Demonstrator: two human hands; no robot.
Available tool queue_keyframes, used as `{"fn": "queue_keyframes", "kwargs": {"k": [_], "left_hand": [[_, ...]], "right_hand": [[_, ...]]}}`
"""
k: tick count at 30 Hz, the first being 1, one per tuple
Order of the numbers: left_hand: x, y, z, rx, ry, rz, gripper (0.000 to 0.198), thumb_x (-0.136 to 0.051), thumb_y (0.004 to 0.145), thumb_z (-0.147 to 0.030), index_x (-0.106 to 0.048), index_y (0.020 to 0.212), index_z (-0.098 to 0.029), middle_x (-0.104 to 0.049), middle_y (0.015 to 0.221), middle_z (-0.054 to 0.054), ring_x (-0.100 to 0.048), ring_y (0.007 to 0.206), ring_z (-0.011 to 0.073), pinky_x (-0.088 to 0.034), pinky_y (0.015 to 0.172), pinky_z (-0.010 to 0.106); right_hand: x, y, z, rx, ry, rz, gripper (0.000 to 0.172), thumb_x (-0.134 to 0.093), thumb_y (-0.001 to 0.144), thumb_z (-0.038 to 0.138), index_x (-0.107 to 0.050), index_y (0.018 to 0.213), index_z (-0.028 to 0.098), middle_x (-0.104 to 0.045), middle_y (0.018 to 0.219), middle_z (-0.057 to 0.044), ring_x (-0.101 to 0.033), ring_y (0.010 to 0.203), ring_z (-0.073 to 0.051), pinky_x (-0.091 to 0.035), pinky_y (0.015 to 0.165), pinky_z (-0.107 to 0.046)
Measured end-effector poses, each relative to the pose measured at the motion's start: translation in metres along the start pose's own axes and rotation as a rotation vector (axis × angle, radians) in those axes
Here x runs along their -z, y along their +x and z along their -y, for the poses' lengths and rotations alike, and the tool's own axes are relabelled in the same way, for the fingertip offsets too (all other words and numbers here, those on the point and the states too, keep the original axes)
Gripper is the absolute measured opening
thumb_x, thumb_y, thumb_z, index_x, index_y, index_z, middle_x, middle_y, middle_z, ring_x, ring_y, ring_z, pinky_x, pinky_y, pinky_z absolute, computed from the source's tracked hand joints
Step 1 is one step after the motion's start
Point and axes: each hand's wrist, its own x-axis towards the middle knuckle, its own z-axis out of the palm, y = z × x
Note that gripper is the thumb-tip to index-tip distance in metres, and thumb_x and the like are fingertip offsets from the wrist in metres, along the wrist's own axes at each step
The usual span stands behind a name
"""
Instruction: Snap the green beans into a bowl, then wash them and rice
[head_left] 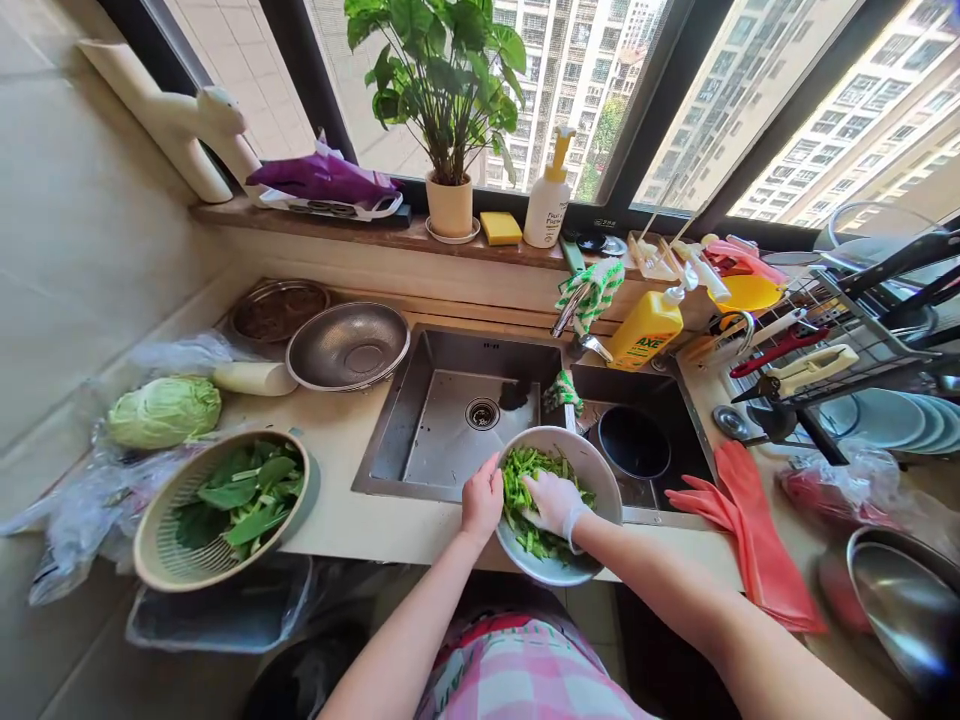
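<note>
The left hand [481,498] grips a pale bowl's [592,477] rim; the gloved right hand [553,503] sits in chopped green vegetables [531,490], its grip hard to tell.

The sink [450,430] lies at twelve o'clock from the bowl [551,570]. The basket [146,535] sits at nine, the gloves [757,540] at three.
</note>
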Motion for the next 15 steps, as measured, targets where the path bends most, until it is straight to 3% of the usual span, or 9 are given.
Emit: {"fn": "queue_keyframes", "kwargs": {"k": [4, 7, 9, 12, 15], "left_hand": [[0.004, 0.008, -0.003, -0.039, 0.03, 0.048, 0.03, -0.047, 0.08, -0.019, -0.062, 0.106, -0.019, -0.066, 0.106, 0.008, -0.059, 0.099, 0.0219, -0.042, 0.093, 0.035], [0.008, 0.01, -0.003, -0.022, 0.01, 0.074, 0.029, -0.046, 0.082, -0.025, -0.062, 0.105, -0.019, -0.068, 0.099, 0.007, -0.062, 0.09, 0.0209, -0.045, 0.086, 0.034], [0.008, 0.006, -0.002, -0.031, 0.027, 0.054, 0.028, -0.045, 0.083, -0.027, -0.063, 0.104, -0.019, -0.068, 0.099, 0.007, -0.061, 0.09, 0.021, -0.045, 0.086, 0.034], [0.006, -0.002, -0.001, -0.065, 0.086, 0.015, 0.027, -0.045, 0.083, -0.025, -0.064, 0.102, -0.02, -0.067, 0.101, 0.008, -0.06, 0.094, 0.0211, -0.044, 0.088, 0.033], [0.001, -0.008, -0.003, -0.09, 0.184, 0.002, 0.029, -0.042, 0.085, -0.023, -0.063, 0.104, -0.018, -0.067, 0.101, 0.009, -0.06, 0.094, 0.0214, -0.044, 0.086, 0.033]], "right_hand": [[0.014, -0.002, -0.002, -0.146, 0.166, -0.024, 0.042, -0.037, 0.084, 0.051, -0.048, 0.111, 0.022, -0.058, 0.097, -0.01, -0.058, 0.086, -0.023, -0.041, 0.071, -0.031], [0.035, -0.016, -0.015, -0.098, 0.25, 0.042, 0.063, -0.052, 0.07, 0.063, -0.046, 0.119, 0.024, -0.056, 0.104, -0.009, -0.055, 0.093, -0.025, -0.04, 0.075, -0.032], [0.05, -0.021, -0.025, -0.061, 0.254, 0.011, 0.071, -0.055, 0.064, 0.067, -0.044, 0.123, 0.027, -0.054, 0.11, -0.009, -0.052, 0.099, -0.027, -0.038, 0.078, -0.033], [0.063, -0.013, -0.027, -0.054, 0.23, -0.12, 0.053, -0.039, 0.08, 0.061, -0.05, 0.117, 0.024, -0.055, 0.108, -0.01, -0.05, 0.098, -0.024, -0.035, 0.08, -0.033], [0.057, 0.0, -0.01, 0.043, 0.169, -0.156, 0.046, -0.032, 0.086, 0.053, -0.056, 0.105, 0.019, -0.058, 0.099, -0.009, -0.05, 0.093, -0.022, -0.034, 0.079, -0.033]]}}
